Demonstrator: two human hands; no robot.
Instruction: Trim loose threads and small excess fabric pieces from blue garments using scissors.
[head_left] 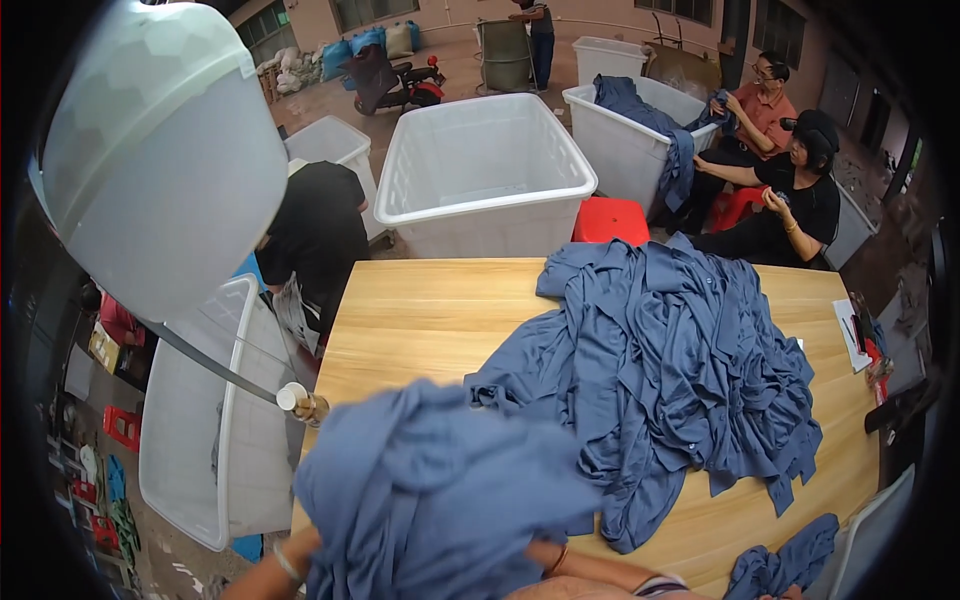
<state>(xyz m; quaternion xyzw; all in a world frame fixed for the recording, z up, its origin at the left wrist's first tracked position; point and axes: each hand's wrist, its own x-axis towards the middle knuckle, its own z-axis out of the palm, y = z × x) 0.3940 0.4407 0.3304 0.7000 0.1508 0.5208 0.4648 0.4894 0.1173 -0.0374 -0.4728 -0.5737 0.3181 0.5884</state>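
A bunched blue-grey garment hangs in front of me at the near left of the table, blurred by motion. My left hand goes in under its left side, with a pale bracelet at the wrist. From the right, my right hand reaches behind its lower edge. Folds hide the fingers of both hands, but the cloth is held up between them. Just beyond lies a large heap of blue-grey shirts, with buttons and seams showing. Another crumpled blue-grey piece lies at the near right corner.
The wooden table has white bins beyond it and at its left. A large white tank hangs at upper left. Two people sit at the far right, handling blue cloth; another person bends at the left.
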